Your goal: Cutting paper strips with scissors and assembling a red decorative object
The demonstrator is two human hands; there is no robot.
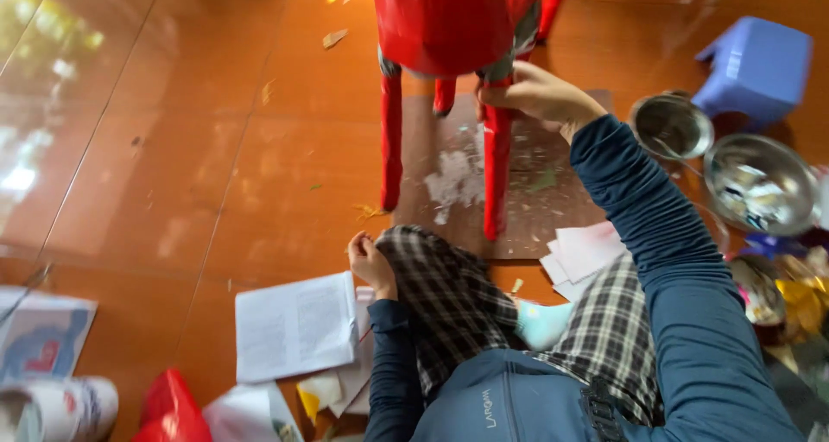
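While right hand (537, 95) pinches red figure's leg (496, 170), left hand (370, 262) curled on knee, steel bowls (760, 183) beside.

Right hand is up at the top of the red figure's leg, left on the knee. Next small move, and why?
Probably slide the right hand down the red leg, pressing the covering flat. It now pinches only the joint under the red body, with the whole leg below untouched. The left hand rests on the knee, so it could come up to steady the figure.
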